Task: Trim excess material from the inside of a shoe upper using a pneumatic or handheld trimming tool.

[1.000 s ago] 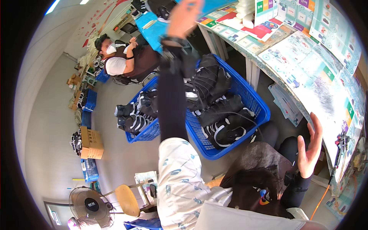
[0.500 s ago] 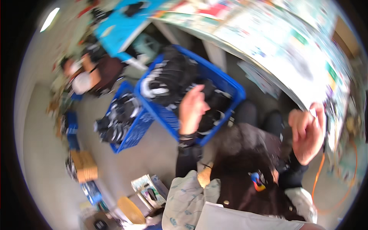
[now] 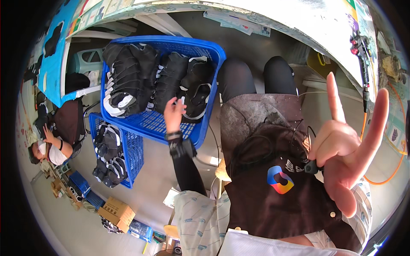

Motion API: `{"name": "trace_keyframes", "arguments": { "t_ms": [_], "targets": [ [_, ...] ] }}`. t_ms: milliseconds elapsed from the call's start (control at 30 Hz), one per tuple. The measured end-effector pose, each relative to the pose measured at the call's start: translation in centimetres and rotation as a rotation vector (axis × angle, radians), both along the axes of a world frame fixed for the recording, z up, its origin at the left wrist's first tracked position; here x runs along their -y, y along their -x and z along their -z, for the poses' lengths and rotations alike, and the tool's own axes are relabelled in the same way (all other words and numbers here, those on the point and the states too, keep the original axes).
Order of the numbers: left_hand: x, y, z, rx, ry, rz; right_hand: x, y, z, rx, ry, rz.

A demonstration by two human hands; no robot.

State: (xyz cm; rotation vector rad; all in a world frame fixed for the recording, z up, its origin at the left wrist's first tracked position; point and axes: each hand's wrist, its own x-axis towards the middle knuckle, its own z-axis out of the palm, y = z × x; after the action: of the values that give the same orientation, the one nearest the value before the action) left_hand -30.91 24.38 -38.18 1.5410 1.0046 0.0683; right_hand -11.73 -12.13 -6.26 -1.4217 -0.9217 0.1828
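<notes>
Two blue plastic crates [image 3: 149, 123] with latticed walls are seen on a grey floor beside a seated person in a dark brown apron [image 3: 273, 187]. The larger crate is packed along its far side with black shoe uppers [image 3: 145, 77] trimmed in white, laid in overlapping rows; its near part is bare mesh. The smaller crate [image 3: 128, 158], set just beside it and lower in the view, is filled with more black-and-white pieces, though their exact shape is hard to make out. The left hand [image 3: 173, 115] is held over the larger crate, fingers loosely spread and empty, fingertips close to the nearest black upper [image 3: 198, 91]; whether it is touched cannot be told. The right hand [image 3: 346, 149] is raised near the camera, index and little finger stretched up, the middle ones folded, nothing held. A white worktable [image 3: 299, 17] is bent by the lens along the top edge, with an orange cable [image 3: 399, 141] at its right. Another person [image 3: 55, 136] is partly cut off at the left rim. Cardboard boxes [image 3: 117, 210] are seen on the floor below.
</notes>
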Motion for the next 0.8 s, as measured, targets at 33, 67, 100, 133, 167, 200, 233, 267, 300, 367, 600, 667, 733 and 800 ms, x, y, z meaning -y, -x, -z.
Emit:
{"name": "trace_keyframes", "arguments": {
  "t_ms": [33,67,100,133,167,200,233,267,300,367,600,667,733,800],
  "targets": [
    [-1.7,1.4,6.1,-0.133,-0.054,0.099,-1.5,1.1,0.7,0.036,-0.166,0.132],
    [-5.9,2.4,11.6,-0.349,-0.384,0.315,-1.7,1.7,-1.5,-0.146,0.056,0.205],
    [-1.8,-2.1,14.5,-0.435,-0.555,0.404,-1.0,0.8,0.5,-0.059,0.351,0.169],
    [-2.4,-2.0,17.2,-0.565,-0.667,0.504,-1.0,0.1,0.9,0.01,0.585,0.073],
    [-0.4,-4.2,19.4,-0.684,-0.647,0.544,-1.0,0.0,2.1,-0.024,0.734,0.093],
    [0.1,-5.2,21.2,-0.817,-0.641,0.559,-0.9,-0.1,2.6,-0.029,0.792,0.092],
    [-0.6,-5.6,22.6,-0.892,-0.534,0.572,-0.6,0.0,3.4,-0.007,0.824,0.077],
    [-1.0,-6.2,24.0,-0.965,-0.425,0.577,0.0,-0.2,4.2,0.019,0.854,0.057],
    [-1.7,-5.2,24.6,-0.975,-0.456,0.476,0.2,-0.1,4.6,0.046,0.862,0.07],
    [-3.0,-5.6,24.7,-0.912,-0.557,0.57,1.4,-0.9,5.0,0.046,0.889,0.07],
    [-15.4,-0.3,3.7,0.046,0.071,0.225,-1.3,-3.7,4.5,0.132,0.686,-0.073],
    [-13.5,-4.9,-5.6,-0.01,0.006,0.432,-2.7,-4.4,4.5,0.286,0.586,-0.097],
    [-12.0,-4.2,-11.7,0.421,0.171,0.516,-5.7,-4.4,4.3,0.43,0.4,-0.12],
    [-9.8,-3.7,-15.0,0.436,0.009,0.548,-8.9,-3.8,4.0,0.515,0.257,-0.107]
  ]
}}
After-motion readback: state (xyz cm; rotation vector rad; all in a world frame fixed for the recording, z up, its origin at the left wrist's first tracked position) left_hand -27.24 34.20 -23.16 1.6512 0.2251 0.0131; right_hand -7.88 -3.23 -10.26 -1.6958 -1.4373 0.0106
